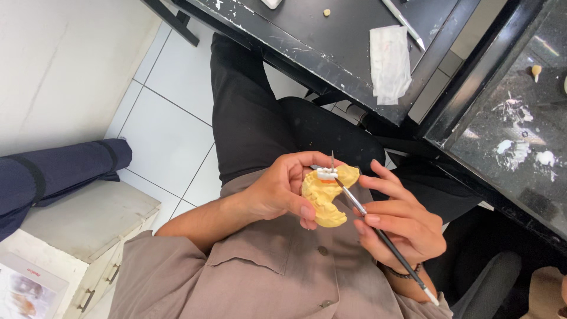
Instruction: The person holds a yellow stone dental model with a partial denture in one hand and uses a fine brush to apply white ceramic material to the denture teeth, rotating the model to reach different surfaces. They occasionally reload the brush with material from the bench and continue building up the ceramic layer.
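My left hand (274,192) is shut on a yellow plaster dental cast (323,204), held above my lap with thumb and fingers around its edges. A small row of white teeth (326,173) on orange wax sits at the cast's upper rim. My right hand (404,227) grips a thin dark-handled instrument (390,245) like a pen. Its metal tip rests against the white teeth.
A scuffed black table (307,35) stands ahead, carrying a folded white tissue (388,62) and a slim tool (404,23). To the right is a black worktop (520,136) smeared with white plaster. A navy bundle (53,171) lies on a white cabinet (77,224) at left.
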